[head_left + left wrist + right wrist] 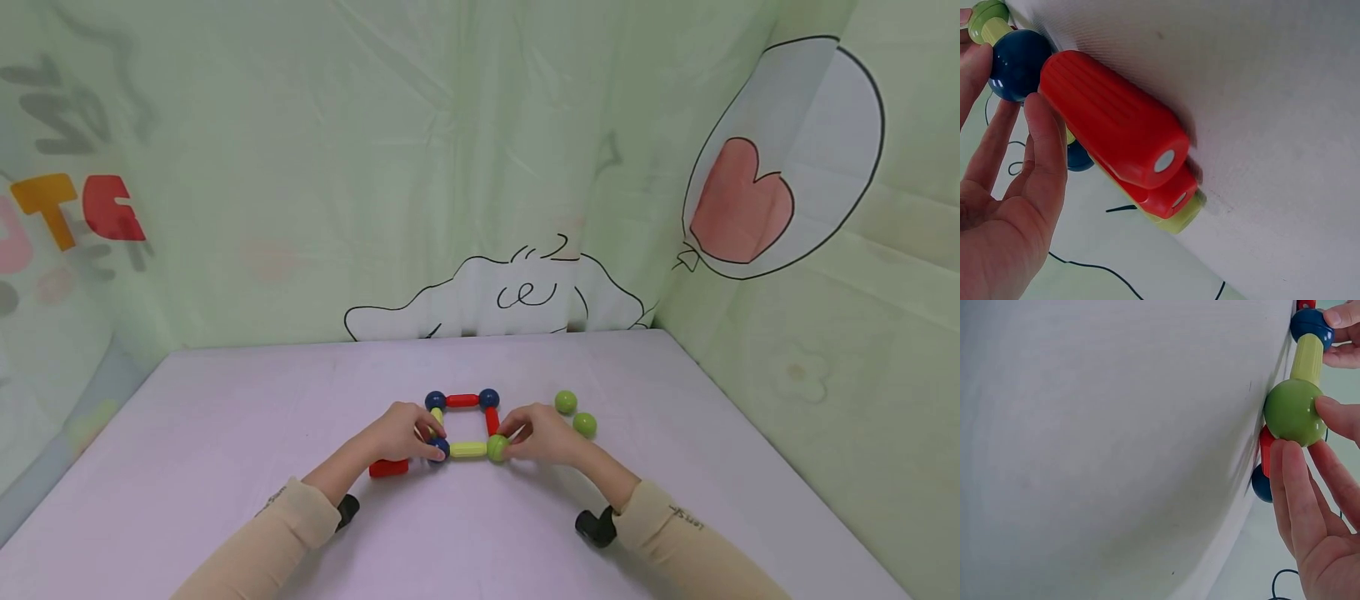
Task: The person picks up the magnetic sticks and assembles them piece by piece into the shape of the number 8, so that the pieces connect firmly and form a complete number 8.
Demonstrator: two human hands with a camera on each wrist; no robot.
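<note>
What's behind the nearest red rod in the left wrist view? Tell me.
Behind the nearest red rod: ends of a second red rod and a yellow-green rod, plus part of a dark blue ball. Their other parts are covered.

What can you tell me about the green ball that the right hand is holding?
The green ball is round, smooth and glossy, plastic by its look, with small highlights. It forms the near right corner of the four-sided frame. A yellow rod meets its left side, and a red rod appears to meet its far side. The right hand holds it with its fingertips. Whether it touches the table is hard to tell.
</note>
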